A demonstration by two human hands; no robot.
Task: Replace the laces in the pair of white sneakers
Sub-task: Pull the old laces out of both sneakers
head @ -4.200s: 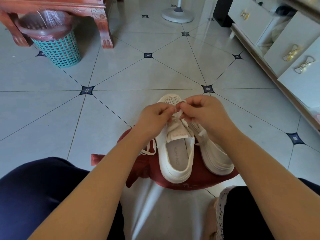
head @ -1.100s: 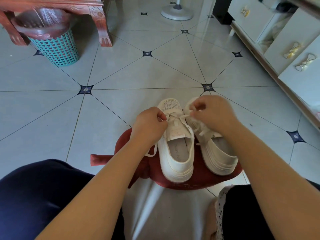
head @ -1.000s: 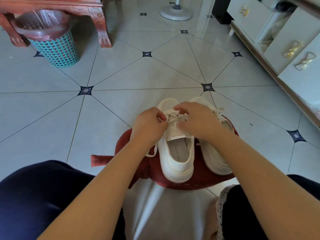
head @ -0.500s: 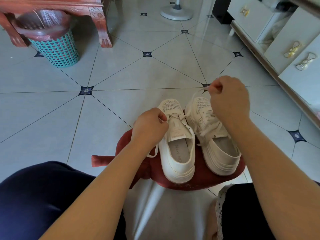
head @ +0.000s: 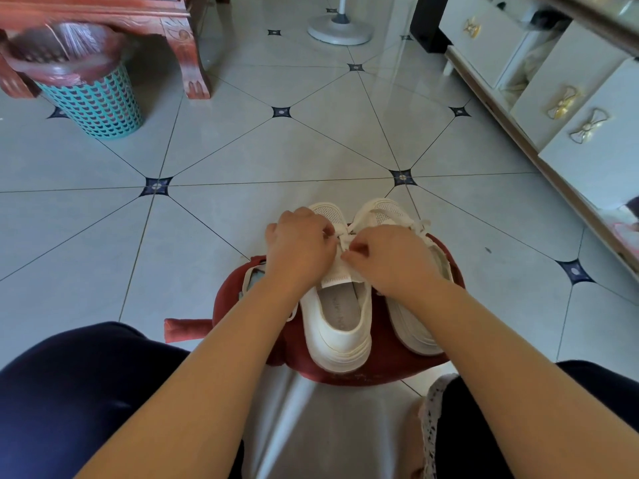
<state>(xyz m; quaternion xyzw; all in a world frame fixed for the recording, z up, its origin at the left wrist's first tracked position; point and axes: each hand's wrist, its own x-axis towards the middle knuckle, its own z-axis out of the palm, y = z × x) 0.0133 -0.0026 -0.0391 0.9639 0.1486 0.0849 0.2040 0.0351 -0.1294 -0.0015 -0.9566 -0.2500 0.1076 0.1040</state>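
Observation:
Two white sneakers stand side by side on a dark red cloth on the floor tiles, toes pointing away from me. Both hands are over the lacing of the left sneaker. My left hand is curled at its left side and pinches the white lace. My right hand pinches the lace above the tongue and hides much of the right sneaker. A loose lace loop lies on the cloth to the left.
A teal basket lined with a bag stands at the far left beside a red wooden table leg. A white fan base is far ahead. White cabinets run along the right. My knees frame the bottom corners.
My right hand, raised and pulling a lace up and to the right half a second ago, has come back down to the left sneaker's lacing. My left hand stayed at the lacing.

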